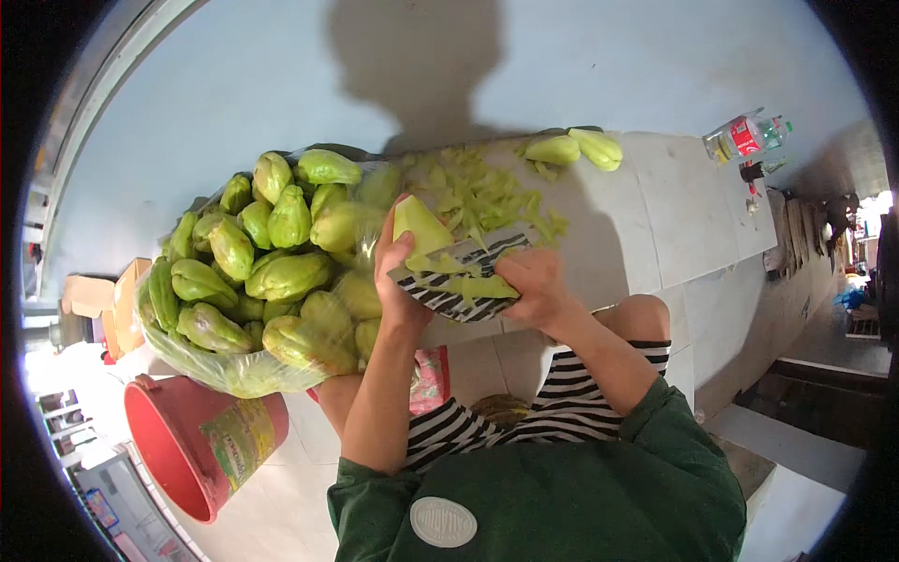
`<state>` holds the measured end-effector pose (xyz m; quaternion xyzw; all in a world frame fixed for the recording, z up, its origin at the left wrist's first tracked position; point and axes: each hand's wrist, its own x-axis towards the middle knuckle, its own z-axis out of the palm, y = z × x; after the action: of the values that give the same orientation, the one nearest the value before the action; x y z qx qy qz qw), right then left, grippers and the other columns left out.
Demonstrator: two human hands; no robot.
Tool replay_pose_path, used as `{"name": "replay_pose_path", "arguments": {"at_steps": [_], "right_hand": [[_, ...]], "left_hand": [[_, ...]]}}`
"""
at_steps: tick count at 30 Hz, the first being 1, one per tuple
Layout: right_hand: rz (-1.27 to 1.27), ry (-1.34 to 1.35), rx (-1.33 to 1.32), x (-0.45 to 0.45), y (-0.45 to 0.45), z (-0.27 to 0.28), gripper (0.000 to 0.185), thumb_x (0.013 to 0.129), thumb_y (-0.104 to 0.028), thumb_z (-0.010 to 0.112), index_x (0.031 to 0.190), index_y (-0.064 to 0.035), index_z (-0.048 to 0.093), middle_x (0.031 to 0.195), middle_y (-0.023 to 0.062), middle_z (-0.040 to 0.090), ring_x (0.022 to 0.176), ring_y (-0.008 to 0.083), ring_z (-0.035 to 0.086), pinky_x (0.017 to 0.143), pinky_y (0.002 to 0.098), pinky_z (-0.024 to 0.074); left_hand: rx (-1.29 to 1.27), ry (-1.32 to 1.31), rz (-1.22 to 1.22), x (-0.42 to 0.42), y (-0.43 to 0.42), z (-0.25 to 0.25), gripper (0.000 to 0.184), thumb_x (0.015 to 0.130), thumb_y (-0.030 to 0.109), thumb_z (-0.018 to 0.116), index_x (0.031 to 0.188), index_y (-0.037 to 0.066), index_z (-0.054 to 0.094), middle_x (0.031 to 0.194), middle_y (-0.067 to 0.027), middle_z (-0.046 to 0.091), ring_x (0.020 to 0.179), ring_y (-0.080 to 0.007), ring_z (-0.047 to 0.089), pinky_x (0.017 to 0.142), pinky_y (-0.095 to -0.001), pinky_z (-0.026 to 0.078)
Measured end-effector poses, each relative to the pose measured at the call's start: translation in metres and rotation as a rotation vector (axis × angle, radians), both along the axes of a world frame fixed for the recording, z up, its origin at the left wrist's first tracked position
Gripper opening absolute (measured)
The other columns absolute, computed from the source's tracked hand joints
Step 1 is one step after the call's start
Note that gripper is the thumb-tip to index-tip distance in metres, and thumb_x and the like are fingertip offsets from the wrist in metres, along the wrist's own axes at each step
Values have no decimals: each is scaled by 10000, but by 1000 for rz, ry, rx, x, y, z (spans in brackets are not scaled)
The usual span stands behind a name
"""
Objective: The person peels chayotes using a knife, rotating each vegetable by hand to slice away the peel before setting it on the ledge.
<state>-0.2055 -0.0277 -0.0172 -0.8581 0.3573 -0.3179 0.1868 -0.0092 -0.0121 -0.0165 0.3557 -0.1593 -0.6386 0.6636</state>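
Observation:
My left hand (398,272) grips a partly peeled pale green chayote (419,225), fingers wrapped round its left side. My right hand (536,286) is closed on the right end of a black-and-white striped thing (449,304), whose nature I cannot make out; green peel strips lie on it. Just beyond both hands, a heap of green peelings (473,187) spreads over the tiles. To the left, an open clear plastic bag (215,370) holds several unpeeled chayotes (290,215). Two lighter green chayotes (597,148) rest near the wall.
A red bucket (169,450) lies tilted at the lower left, with cardboard boxes (126,304) behind it. At the upper right is a plastic bottle with a red label (746,137), beside a small dark bottle (760,170). A pink patterned cloth (429,379) is by my left leg.

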Motion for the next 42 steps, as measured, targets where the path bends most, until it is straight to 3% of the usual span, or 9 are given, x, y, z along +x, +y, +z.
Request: {"name": "replay_pose_path", "arguments": {"at_steps": [6, 9, 14, 24, 27, 32, 36, 38, 42], "right_hand": [[-1, -31, -61, -4, -5, -9, 312, 579, -225, 747, 715, -62, 519, 634, 106, 510, 591, 328, 531, 531, 407, 395], [-71, 4, -32, -5, -9, -8, 308, 588, -231, 740, 710, -61, 513, 628, 106, 502, 590, 327, 529, 531, 408, 391], [60, -29, -1, -4, -1, 10, 299, 582, -183, 755, 728, -68, 520, 632, 121, 518, 618, 341, 549, 544, 430, 401], [-59, 81, 1, -9, -12, -14, 281, 579, -173, 734, 754, -78, 535, 660, 113, 571, 648, 343, 594, 562, 448, 451], [-110, -17, 76, -5, -19, -18, 305, 570, -164, 767, 731, -70, 525, 647, 130, 537, 611, 362, 555, 533, 426, 415], [9, 63, 39, -6, -11, 6, 305, 577, -205, 742, 761, -71, 539, 690, 115, 594, 666, 347, 603, 573, 442, 462], [4, 88, 47, -9, -13, 0, 317, 591, -223, 756, 773, -69, 547, 700, 118, 606, 678, 343, 616, 579, 441, 469], [-115, 33, 167, -8, -21, -4, 307, 563, -118, 771, 766, -57, 549, 700, 151, 577, 701, 374, 594, 590, 436, 455], [-98, 62, 159, -8, -21, -5, 310, 568, -95, 770, 796, -50, 565, 716, 160, 588, 719, 388, 592, 600, 441, 460]], "left_hand": [[-11, -80, -45, -3, 2, 3, 840, 746, 329, 612, 1459, 7, 307, 1111, -174, 581, 972, -270, 587, 872, -382, 493], [-135, -7, -29, -3, 1, 3, 850, 737, 314, 617, 1461, -2, 302, 1111, -173, 580, 970, -265, 586, 866, -378, 493], [-68, -182, -69, 2, 1, 2, 849, 745, 346, 579, 1465, -4, 297, 1116, -177, 587, 1014, -269, 595, 883, -385, 502], [-108, -83, -62, -3, 1, 3, 821, 754, 331, 550, 1455, -21, 307, 1148, -177, 590, 1051, -284, 601, 917, -398, 500], [-45, -109, 3, -6, 1, 15, 800, 780, 346, 547, 1452, -21, 317, 1203, -183, 567, 1083, -287, 587, 927, -395, 490], [-69, -135, -108, 3, 4, 4, 803, 796, 340, 548, 1465, -28, 299, 1338, -196, 481, 1184, -299, 532, 990, -395, 442], [-155, -169, -102, 0, 5, 5, 802, 788, 310, 539, 1469, -34, 289, 1338, -197, 486, 1201, -296, 525, 1010, -392, 428], [-143, -138, -139, -5, 6, 14, 792, 784, 278, 518, 1471, -37, 284, 1333, -194, 491, 1207, -291, 523, 1017, -383, 424], [-161, -107, -156, -4, 6, 15, 787, 776, 250, 509, 1472, -38, 282, 1337, -197, 490, 1212, -290, 521, 1010, -376, 434]]}}
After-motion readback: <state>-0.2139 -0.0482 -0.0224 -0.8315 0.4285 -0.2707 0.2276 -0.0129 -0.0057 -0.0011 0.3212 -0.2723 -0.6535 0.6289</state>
